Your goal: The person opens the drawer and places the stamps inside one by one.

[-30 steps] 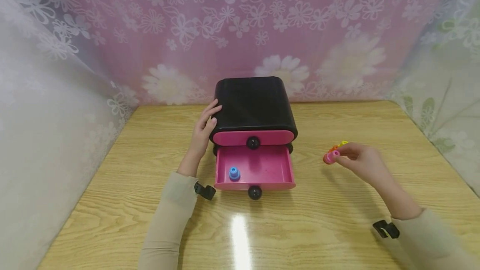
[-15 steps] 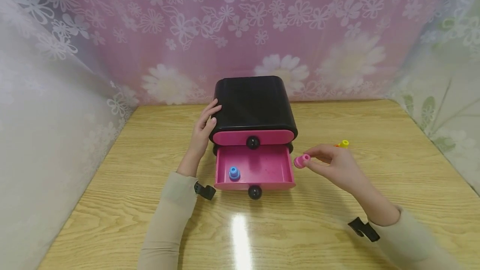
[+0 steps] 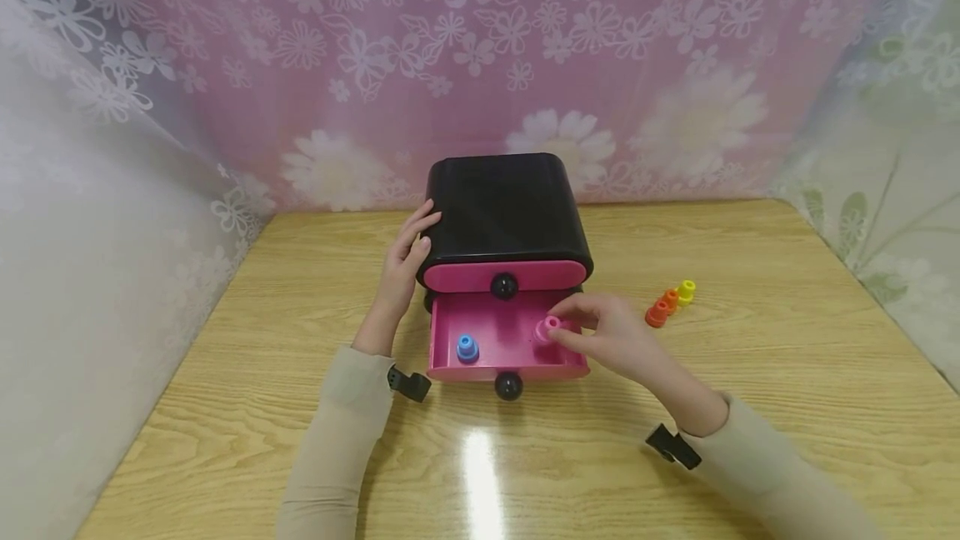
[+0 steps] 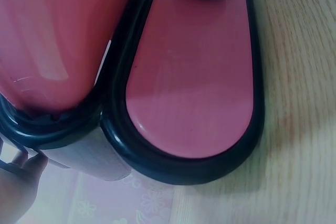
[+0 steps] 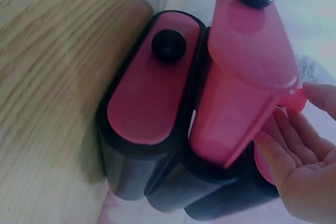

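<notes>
Pink peg [image 3: 551,327]: one, pinched at the fingertips of the right hand [image 3: 611,340], held inside the open lower drawer [image 3: 507,338] toward its right end; whether it touches the drawer floor cannot be told. In the right wrist view only its rim [image 5: 295,99] shows past the drawer edge, beside the fingertips.

Blue peg [image 3: 467,347]: one, upright in the same drawer, well left of the grip; seen only from the head.

Orange pegs [image 3: 662,310]: two, with one yellow peg [image 3: 686,291], in a close row on the table [image 3: 750,357], right of the grip.

Drawer chest [image 3: 504,207]: one, black shell, two pink drawers, two black knobs; upper drawer [image 3: 504,275] closed. Left hand [image 3: 405,261] rests flat-fingered against its left side. The left wrist view shows the closed drawer front [image 4: 191,77] close up, with only a sliver of that hand.

No writing or labels readable.
</notes>
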`<state>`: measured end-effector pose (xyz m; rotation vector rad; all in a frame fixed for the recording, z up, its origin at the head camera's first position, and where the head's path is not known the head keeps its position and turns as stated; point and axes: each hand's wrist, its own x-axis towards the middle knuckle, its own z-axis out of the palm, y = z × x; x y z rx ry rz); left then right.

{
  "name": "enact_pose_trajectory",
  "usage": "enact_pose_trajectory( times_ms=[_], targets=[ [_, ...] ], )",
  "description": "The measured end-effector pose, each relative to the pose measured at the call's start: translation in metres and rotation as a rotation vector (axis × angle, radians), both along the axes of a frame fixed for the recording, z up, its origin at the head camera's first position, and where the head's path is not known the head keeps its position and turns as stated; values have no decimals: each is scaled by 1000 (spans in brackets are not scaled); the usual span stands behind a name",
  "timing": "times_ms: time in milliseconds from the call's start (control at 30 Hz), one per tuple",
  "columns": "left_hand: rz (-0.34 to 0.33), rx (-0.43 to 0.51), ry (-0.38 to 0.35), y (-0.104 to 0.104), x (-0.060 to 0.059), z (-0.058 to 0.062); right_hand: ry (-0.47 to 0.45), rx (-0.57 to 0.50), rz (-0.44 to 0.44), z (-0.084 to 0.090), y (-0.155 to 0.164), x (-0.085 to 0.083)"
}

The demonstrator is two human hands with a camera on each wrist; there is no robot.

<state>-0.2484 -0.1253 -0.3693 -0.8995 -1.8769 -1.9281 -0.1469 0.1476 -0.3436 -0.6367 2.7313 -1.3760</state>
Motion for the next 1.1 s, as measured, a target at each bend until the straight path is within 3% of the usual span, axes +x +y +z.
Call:
enact_pose_trajectory(
  times_ms=[133,400,600,833,1100],
  targets=[
    [10,-13,-11,0,2,3,10,75,-4,-1,-8,-3],
    [14,-23,-25,1,3,6,27,119,23,-5,-17,-6],
    [10,-11,-9,1,1,3,33,123,56,-8,-20,-9],
    [15,-9,11,0,-2,-1,107,167,89,-11,-23,-9],
    [13,-12,-8,0,0,-1,138,202,94,-11,-26,-7]
  ],
)
